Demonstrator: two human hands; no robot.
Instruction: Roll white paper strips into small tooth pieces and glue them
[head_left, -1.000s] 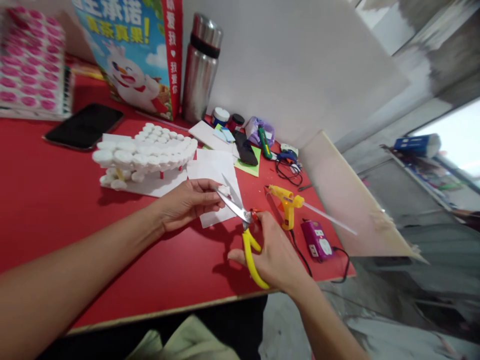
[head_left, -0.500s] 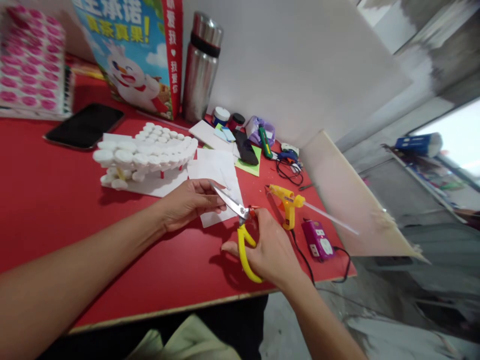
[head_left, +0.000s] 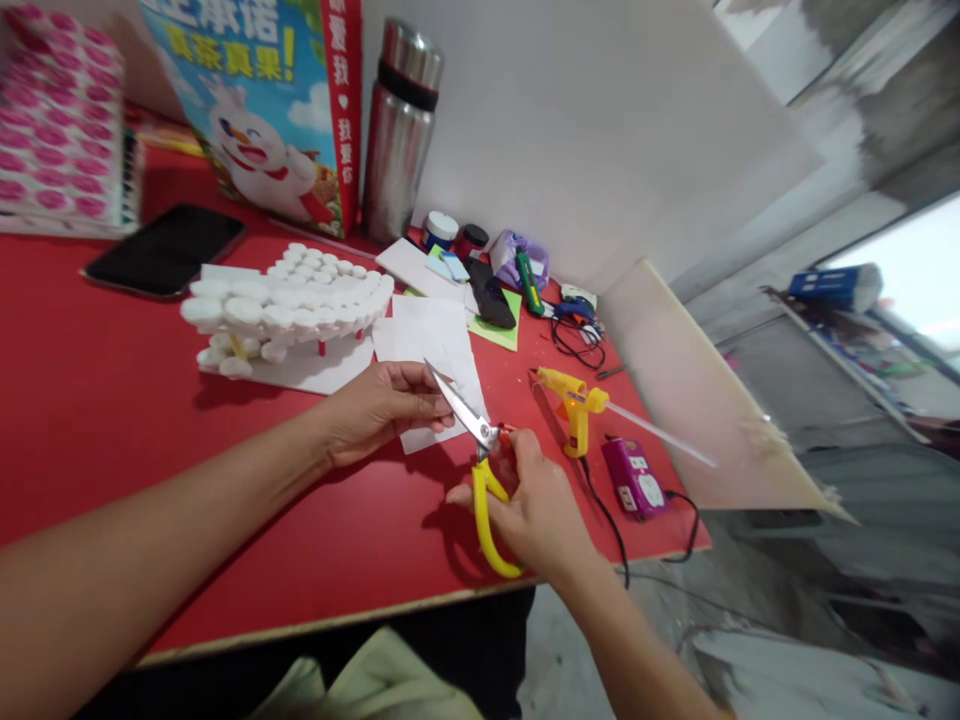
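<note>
My right hand point(head_left: 536, 500) is closed round the handles of a pair of scissors point(head_left: 480, 430) with yellow and red grips. Their blades point up and left, slightly apart, across the fingertips of my left hand point(head_left: 386, 410). That hand is closed in a pinch on a small white piece, mostly hidden now by the fingers and blades and blending with the white paper point(head_left: 427, 325) below. Just beyond my left hand stands a model made of rounded white pieces point(head_left: 292, 305) with short red posts, on a white base sheet.
Right of my hands a yellow hot glue gun point(head_left: 574, 400) stands beside a purple power socket block point(head_left: 634, 475) with cables. Behind are a green utility knife point(head_left: 529, 285), small paint jars point(head_left: 440, 230), a steel flask point(head_left: 400, 130), a printed bag point(head_left: 262, 120) and a phone point(head_left: 165, 250).
The scissors and my right hand have shifted slightly left, and the blades now lie over my left fingertips. The white piece, plain a second ago, has become mostly hidden.
</note>
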